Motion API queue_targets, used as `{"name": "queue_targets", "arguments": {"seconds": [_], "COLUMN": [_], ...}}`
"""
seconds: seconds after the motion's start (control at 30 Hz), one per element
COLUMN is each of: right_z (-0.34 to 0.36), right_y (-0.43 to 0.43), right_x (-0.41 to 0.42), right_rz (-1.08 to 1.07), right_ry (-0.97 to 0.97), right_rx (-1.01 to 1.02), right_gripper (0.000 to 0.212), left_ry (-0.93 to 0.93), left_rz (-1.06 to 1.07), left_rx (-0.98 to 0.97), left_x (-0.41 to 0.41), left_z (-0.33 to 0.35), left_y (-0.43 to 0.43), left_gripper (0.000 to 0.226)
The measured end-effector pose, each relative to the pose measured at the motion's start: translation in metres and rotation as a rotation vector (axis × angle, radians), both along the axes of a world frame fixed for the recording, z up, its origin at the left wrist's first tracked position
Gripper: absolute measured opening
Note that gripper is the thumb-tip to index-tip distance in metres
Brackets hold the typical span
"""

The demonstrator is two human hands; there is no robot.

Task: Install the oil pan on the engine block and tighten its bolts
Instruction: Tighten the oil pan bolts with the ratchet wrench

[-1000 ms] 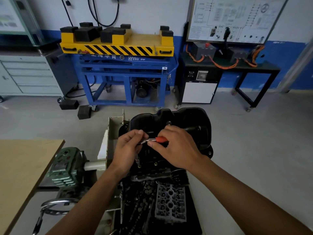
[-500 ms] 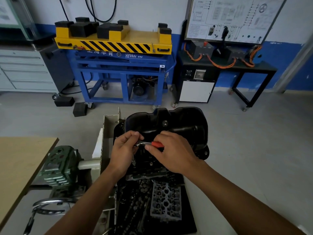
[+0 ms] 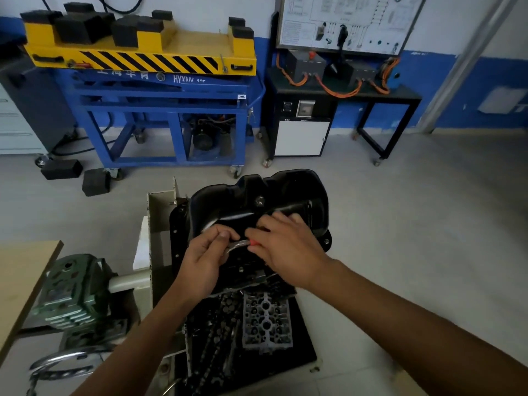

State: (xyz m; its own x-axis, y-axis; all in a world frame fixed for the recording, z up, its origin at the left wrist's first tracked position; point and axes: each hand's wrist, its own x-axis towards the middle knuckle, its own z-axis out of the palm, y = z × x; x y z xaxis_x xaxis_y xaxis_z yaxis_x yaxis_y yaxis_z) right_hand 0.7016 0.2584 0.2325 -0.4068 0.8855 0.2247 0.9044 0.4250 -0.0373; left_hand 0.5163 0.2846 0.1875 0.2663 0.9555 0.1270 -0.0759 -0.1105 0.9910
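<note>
A glossy black oil pan (image 3: 280, 195) lies on top of the engine block (image 3: 257, 318), which hangs on a stand in front of me. A ratchet wrench (image 3: 238, 244) with a silver shaft and red grip lies across the pan's near flange. My left hand (image 3: 204, 261) pinches the wrench's head end, over the flange. Around the red handle my right hand (image 3: 285, 247) is closed. The bolt under the wrench head is hidden by my fingers. A few bolt heads show along the flange (image 3: 326, 240).
The green gearbox (image 3: 71, 290) and handwheel (image 3: 57, 364) of the engine stand sit at lower left, beside a wooden tabletop (image 3: 20, 281). Behind stand a blue cart (image 3: 160, 115) with a yellow top, black foam blocks (image 3: 95, 182) on the floor, and a black bench (image 3: 343, 110) with orange cables.
My right hand has swung the red handle away from me, further over the pan, while my left hand stays at the wrench head. The camera has tilted down slightly.
</note>
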Motion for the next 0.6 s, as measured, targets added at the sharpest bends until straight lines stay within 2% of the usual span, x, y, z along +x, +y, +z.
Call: {"name": "queue_targets", "arguments": {"seconds": [0.17, 0.37, 0.5, 0.6], "right_z": [0.007, -0.007, -0.007, -0.018], "right_y": [0.023, 0.009, 0.005, -0.010], "right_x": [-0.005, -0.003, -0.007, -0.015], "right_rz": [0.061, 0.037, -0.008, -0.089], "right_ry": [-0.077, 0.198, 0.225, 0.291], "right_rx": [0.069, 0.054, 0.040, 0.106], "right_gripper": [0.032, 0.038, 0.042, 0.042], "left_ry": [-0.077, -0.072, -0.089, -0.122], "left_rz": [0.009, 0.129, 0.245, 0.264], "left_rx": [-0.038, -0.098, -0.144, -0.181], "left_x": [-0.004, 0.000, 0.009, 0.010], "left_z": [0.000, 0.003, 0.007, 0.010], "left_y": [0.000, -0.003, 0.001, 0.003], "left_gripper": [0.030, 0.039, 0.042, 0.041]}}
